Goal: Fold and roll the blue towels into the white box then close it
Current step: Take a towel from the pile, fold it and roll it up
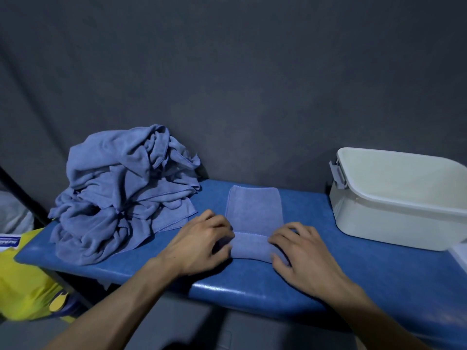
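Note:
A folded blue towel lies as a narrow strip on the blue table, its near end rolled up into a short roll. My left hand grips the roll's left end with curled fingers. My right hand grips its right end the same way. A heap of crumpled blue towels sits at the table's left. The white box stands open at the right, and it looks empty; its lid is not in view.
A grey clip latch hangs on the box's left side. A yellow bag sits below the table's left end. A dark grey fabric backdrop rises right behind the table. A dark pole slants at the far left.

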A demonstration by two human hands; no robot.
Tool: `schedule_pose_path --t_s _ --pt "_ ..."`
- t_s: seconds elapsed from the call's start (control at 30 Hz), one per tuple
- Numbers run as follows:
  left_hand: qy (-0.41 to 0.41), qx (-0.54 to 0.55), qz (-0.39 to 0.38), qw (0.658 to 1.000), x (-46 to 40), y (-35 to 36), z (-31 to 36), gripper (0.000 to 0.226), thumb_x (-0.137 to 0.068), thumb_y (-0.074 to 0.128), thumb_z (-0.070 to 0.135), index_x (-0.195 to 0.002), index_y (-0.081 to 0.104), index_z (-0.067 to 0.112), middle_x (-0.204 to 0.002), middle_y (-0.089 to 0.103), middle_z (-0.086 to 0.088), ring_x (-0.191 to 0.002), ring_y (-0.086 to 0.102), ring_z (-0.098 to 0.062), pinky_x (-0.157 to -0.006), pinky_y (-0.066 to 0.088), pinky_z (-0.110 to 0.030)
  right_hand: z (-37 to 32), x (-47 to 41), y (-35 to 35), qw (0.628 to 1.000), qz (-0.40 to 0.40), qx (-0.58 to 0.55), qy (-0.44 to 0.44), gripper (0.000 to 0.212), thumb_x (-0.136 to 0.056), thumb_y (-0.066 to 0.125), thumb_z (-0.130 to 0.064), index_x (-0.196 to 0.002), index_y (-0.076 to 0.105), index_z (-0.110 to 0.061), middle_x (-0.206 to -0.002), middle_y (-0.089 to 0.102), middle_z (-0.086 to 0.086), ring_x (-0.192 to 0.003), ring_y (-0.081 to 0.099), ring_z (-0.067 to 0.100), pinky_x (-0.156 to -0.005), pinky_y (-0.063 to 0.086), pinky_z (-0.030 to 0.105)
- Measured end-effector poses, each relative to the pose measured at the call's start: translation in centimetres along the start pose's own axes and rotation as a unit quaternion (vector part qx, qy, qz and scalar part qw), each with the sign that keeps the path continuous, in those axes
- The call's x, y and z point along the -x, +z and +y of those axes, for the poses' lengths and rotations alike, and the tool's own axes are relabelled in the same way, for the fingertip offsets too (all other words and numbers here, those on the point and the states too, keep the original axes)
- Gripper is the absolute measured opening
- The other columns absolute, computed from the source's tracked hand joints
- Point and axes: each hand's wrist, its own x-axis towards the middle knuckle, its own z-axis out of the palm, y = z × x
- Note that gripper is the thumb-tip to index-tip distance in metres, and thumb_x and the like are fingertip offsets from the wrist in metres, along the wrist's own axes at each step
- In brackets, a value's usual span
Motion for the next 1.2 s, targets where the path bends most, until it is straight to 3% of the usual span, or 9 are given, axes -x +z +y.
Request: schedule_pose_path --t_s 0.1,0.3,0.43,0.57,0.67,0.73,0.83,1.03,1.2 --pt "-0.003 -0.010 -0.059 0.998 0.7 -0.3 0.1 0.056 -0.085 0.053 0.057 -0.132 0.057 0.027 -0.130 0.050 0.016 -0.110 0.046 -0.012 -0.093 0.045 -0.029 0.4 0.8 -0.3 0.999 -0.037 -0.022 0.002 0.042 -0.084 0.058 -0.049 -0.118 0.065 -0.026 -0.119 0.059 -0.019 -0.116 0.050 0.010 -0.093 0.045 0.033" --pt "-0.016 -0.001 -0.016 1.000 1.1 1.1 0.1 0.037 -0.091 0.051 0.034 -0.126 0.053 0.026 -0.126 0.050 0.010 -0.105 0.050 -0.017 -0.088 0.047 -0.039 0.7 1.0 0.8 0.994 -0.003 -0.096 0.057 0.041 -0.082 0.051 -0.026 -0.121 0.063 -0.028 -0.117 0.061 -0.021 -0.116 0.051 0.006 -0.093 0.041 0.027" --pt "-0.033 0.092 0.009 0.995 1.1 0.7 0.3 0.019 -0.102 0.052 0.035 -0.118 0.056 0.027 -0.121 0.051 0.019 -0.104 0.048 -0.011 -0.091 0.044 -0.030 1.2 0.8 0.7 0.965 0.017 -0.229 0.126 0.026 -0.090 0.064 -0.018 -0.109 0.066 -0.035 -0.101 0.063 -0.020 -0.105 0.053 0.001 -0.090 0.044 0.024" --pt "-0.085 0.218 -0.005 0.972 1.6 0.6 0.6 0.013 -0.099 0.054 0.041 -0.103 0.061 0.030 -0.103 0.059 0.018 -0.097 0.055 -0.007 -0.087 0.046 -0.028 1.2 0.6 -0.8 0.929 -0.036 -0.314 0.192 0.013 -0.093 0.064 -0.020 -0.087 0.064 -0.032 -0.082 0.063 -0.012 -0.084 0.057 0.007 -0.072 0.042 0.019" --pt "-0.167 0.279 -0.002 0.946 1.6 0.7 1.0 0.032 -0.094 0.053 0.053 -0.085 0.059 0.023 -0.080 0.063 0.008 -0.074 0.059 -0.007 -0.073 0.050 -0.035 0.8 0.3 -1.4 0.907 -0.048 -0.352 0.227 0.020 -0.096 0.062 -0.024 -0.076 0.059 -0.021 -0.070 0.059 -0.011 -0.068 0.054 0.004 -0.064 0.039 0.024" --pt "-0.203 0.303 0.003 0.931 1.3 1.0 1.0 0.040 -0.095 0.056 0.053 -0.077 0.055 0.018 -0.067 0.057 0.010 -0.063 0.050 -0.003 -0.065 0.045 -0.032 0.8 -0.1 -1.3 0.901 -0.056 -0.351 0.248 0.031 -0.098 0.057 -0.035 -0.077 0.057 -0.013 -0.069 0.058 0.000 -0.065 0.051 0.005 -0.063 0.039 0.029" --pt "-0.255 0.336 -0.018 0.906 0.2 1.0 0.9 0.056 -0.091 0.055 0.061 -0.080 0.058 0.007 -0.068 0.058 0.001 -0.065 0.050 -0.005 -0.066 0.047 -0.040 0.8 -0.9 -0.7 0.894 -0.045 -0.341 0.288 0.052 -0.098 0.051 -0.050 -0.082 0.057 -0.001 -0.066 0.053 0.005 -0.064 0.048 0.008 -0.061 0.036 0.033" --pt "-0.341 0.269 -0.051 0.899 -2.2 0.9 0.6 0.046 -0.097 0.060 0.043 -0.064 0.044 0.016 -0.059 0.046 0.002 -0.054 0.042 -0.012 -0.055 0.033 -0.032 0.9 -3.0 0.2 0.889 -0.044 -0.296 0.346 0.048 -0.100 0.054 -0.041 -0.064 0.034 -0.017 -0.057 0.033 -0.004 -0.052 0.032 0.011 -0.048 0.022 0.028" --pt "-0.377 0.165 -0.062 0.909 -2.9 1.0 0.5 0.043 -0.087 0.061 0.057 -0.067 0.051 0.020 -0.063 0.061 0.008 -0.067 0.060 -0.016 -0.061 0.047 -0.032 1.3 -3.9 1.0 0.889 -0.047 -0.239 0.388 0.045 -0.095 0.057 -0.044 -0.066 0.043 -0.013 -0.058 0.049 -0.005 -0.058 0.051 0.017 -0.055 0.039 0.033"
